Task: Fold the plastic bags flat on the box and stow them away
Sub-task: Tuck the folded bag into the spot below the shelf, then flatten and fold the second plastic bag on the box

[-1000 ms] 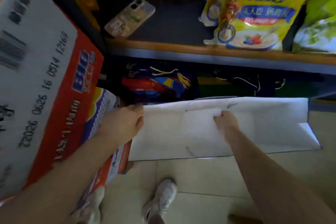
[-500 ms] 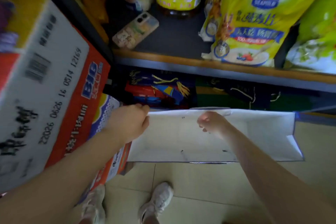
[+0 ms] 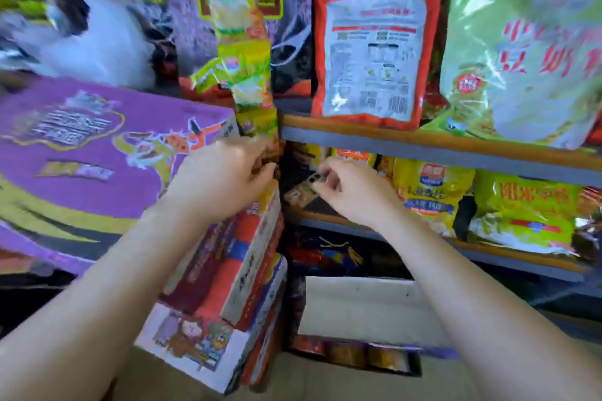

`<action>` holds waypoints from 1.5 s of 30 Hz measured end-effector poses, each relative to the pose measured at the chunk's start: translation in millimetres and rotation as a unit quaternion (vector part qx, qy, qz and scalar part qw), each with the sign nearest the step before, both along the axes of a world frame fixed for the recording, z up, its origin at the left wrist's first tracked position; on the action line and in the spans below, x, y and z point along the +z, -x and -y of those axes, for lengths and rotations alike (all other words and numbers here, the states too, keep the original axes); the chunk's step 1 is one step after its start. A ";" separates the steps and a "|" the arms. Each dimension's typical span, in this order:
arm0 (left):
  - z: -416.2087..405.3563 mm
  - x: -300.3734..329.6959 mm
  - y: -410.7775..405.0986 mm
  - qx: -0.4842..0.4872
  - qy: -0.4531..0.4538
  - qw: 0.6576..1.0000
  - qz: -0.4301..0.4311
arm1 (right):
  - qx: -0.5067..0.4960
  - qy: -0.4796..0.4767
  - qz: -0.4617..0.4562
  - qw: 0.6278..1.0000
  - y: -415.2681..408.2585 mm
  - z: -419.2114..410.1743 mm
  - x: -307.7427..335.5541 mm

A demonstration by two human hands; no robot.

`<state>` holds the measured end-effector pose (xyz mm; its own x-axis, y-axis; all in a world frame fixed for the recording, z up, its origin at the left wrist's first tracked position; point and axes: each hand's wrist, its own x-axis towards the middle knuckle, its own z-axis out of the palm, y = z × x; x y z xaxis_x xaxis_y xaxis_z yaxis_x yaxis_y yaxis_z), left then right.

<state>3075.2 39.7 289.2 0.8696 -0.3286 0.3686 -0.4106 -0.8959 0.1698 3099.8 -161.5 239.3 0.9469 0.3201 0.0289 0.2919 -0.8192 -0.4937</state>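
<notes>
1. Lower edge of the frame: two bare forearms rise from the bottom corners toward the centre.
2. Lower centre, between the forearms: the white folded bag [image 3: 365, 306] lies flat below the lowest shelf, apart from both hands; a dark tray of packets [image 3: 355, 356] sits just in front of it.
3. Lower left of centre: stacked cartons [image 3: 234, 296], printed red, white and purple, stand beside the bag's left end.
4. Centre: the left hand [image 3: 224, 179] is raised at the edge of the cartons, fingers curled toward a hanging strip of green-yellow snack packets [image 3: 244, 52]; blur hides whether they hold anything.
5. Right of centre: the right hand [image 3: 351, 189] has its fingers bent, fingertips near a phone [image 3: 303, 190] lying on the middle shelf [image 3: 488, 247]; a grip on it cannot be confirmed.
6. Left: a large purple box [image 3: 84, 156] lies tilted.
7. Right, middle shelf: yellow cereal bags [image 3: 433, 192] stand upright.
8. Upper right: on the upper shelf [image 3: 423, 143] stand a red pouch [image 3: 374, 42] and a pale green bag [image 3: 527, 42].
</notes>
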 end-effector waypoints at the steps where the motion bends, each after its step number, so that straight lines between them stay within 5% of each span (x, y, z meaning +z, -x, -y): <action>1: -15.9 16.4 0.4 0.006 -0.009 1.000 0.010 | 0.013 0.003 0.015 1.000 -1.9 -14.5 15.8; 8: -159.1 50.4 -17.2 0.099 -0.034 0.994 -0.036 | 0.055 -0.014 0.102 0.993 -14.4 -118.7 83.2; 13: -263.3 41.1 -55.6 0.129 0.033 0.987 -0.093 | 0.036 -0.004 0.130 0.991 -45.9 -208.6 93.9; 23: -421.1 31.6 -199.0 0.115 -0.041 0.987 -0.103 | -0.080 0.057 0.107 0.989 -220.0 -418.8 72.1; 31: -458.6 2.7 -265.0 0.083 -0.077 0.989 -0.095 | -0.189 0.000 0.002 0.982 -313.6 -475.5 34.4; 37: -458.0 -33.0 -301.7 0.072 -0.091 0.992 -0.045 | -0.222 0.094 0.089 0.966 -327.0 -481.7 21.6; 45: -433.5 -67.4 -344.8 0.063 -0.011 0.990 -0.129 | -0.233 -0.092 0.213 0.945 -320.9 -437.1 61.0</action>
<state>3420.0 473.2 221.9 0.9685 -0.2169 0.1222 -0.2405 -0.9420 0.2342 3420.7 275.6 300.3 0.8741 -0.1752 0.4530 0.1256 -0.8194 -0.5594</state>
